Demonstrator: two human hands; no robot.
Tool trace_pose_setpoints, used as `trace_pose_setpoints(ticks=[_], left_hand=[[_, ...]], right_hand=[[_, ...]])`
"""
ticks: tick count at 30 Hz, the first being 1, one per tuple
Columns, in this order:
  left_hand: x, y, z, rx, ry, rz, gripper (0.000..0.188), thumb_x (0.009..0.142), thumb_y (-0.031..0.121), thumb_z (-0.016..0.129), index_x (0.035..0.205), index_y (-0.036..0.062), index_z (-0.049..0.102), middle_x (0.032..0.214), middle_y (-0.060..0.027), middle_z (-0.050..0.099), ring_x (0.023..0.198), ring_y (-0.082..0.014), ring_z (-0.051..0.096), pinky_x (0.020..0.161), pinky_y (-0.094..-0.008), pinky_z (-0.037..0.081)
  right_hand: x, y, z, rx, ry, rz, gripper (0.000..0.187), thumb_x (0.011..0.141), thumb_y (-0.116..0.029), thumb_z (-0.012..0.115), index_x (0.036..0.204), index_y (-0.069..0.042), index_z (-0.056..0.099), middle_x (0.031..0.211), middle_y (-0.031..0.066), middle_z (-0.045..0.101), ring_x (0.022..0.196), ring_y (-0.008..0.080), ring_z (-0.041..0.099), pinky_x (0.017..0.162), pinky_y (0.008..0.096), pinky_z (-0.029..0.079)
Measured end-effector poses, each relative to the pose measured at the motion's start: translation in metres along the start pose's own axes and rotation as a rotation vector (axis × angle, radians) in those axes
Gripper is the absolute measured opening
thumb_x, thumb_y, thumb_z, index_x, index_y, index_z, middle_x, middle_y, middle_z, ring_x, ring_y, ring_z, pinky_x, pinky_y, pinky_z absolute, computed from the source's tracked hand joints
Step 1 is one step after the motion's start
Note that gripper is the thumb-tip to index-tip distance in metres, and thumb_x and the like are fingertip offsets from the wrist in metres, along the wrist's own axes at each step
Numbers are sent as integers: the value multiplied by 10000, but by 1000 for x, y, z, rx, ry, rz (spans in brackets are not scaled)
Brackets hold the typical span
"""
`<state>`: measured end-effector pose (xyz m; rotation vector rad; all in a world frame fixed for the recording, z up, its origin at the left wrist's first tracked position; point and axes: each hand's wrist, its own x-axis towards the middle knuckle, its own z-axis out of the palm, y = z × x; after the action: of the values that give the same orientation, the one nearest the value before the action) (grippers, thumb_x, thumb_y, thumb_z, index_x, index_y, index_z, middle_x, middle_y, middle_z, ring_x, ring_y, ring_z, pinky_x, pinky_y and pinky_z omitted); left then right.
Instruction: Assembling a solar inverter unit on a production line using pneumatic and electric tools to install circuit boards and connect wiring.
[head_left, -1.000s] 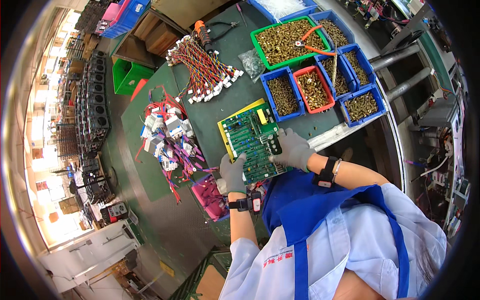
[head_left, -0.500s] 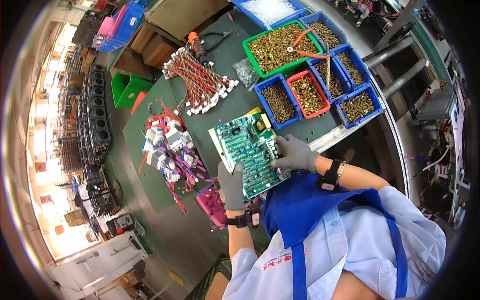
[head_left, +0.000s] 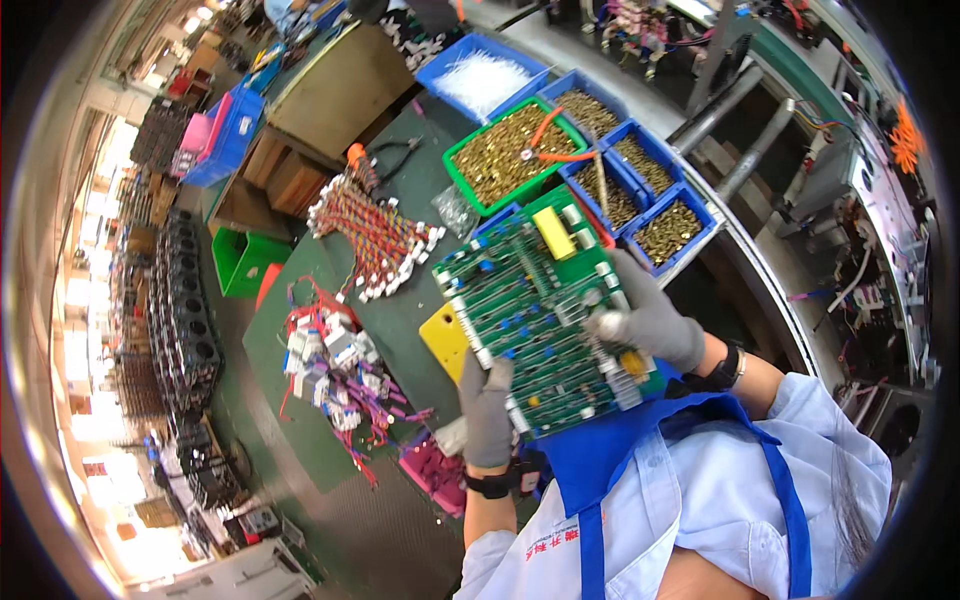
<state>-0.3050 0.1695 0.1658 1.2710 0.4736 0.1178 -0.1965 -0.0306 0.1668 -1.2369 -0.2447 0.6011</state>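
Left fingers [head_left: 472,374] gripping, pointing upward; right fingers [head_left: 630,275] gripping, thumb [head_left: 612,325] inward; forearms [head_left: 489,518] bare.

Windows [head_left: 105,425] far left of left hand [head_left: 488,415] blown out white. Circuit board [head_left: 530,325] right of it evenly lit, small parts soft. Deep shadow right of right hand [head_left: 660,322]. Fisheye bowing outward; corners black.

Glossy circuit board [head_left: 535,325], matt gloves [head_left: 662,325] (cloth, apparently), smooth plastic bin [head_left: 464,190], shiny metal fittings [head_left: 508,155]
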Motion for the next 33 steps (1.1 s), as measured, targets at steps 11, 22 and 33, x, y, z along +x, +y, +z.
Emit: trace_pose_setpoints(ticks=[11, 22, 33], left_hand=[[68, 7, 156, -190, -759, -90, 524, 878, 191, 588, 1308, -37, 395, 1185, -109, 558, 1075, -168, 535, 956, -311, 416], [36, -4, 267, -165, -1032, -101, 639, 837, -67, 471, 1430, 62, 268, 1245, -100, 514, 1128, -173, 525, 984, -311, 423], [31, -11, 297, -257, -1037, -266, 645, 817, -48, 484, 1420, 65, 283, 1227, -115, 524, 1098, -201, 554, 951, -333, 467]], right_hand=[[-128, -33, -94, 99, 455, -270, 700, 789, -340, 702, 1320, 7, 407, 1197, 74, 547, 1079, 138, 517, 942, 298, 406], [-210, -29, -104, 72, 872, -265, 985, 687, -497, 713, 1445, -31, 290, 1291, 98, 509, 1144, 172, 513, 967, 308, 417], [-225, -43, -123, 188, 767, -291, 960, 727, -419, 753, 1446, -7, 268, 1325, 108, 490, 1171, 178, 494, 987, 329, 404]])
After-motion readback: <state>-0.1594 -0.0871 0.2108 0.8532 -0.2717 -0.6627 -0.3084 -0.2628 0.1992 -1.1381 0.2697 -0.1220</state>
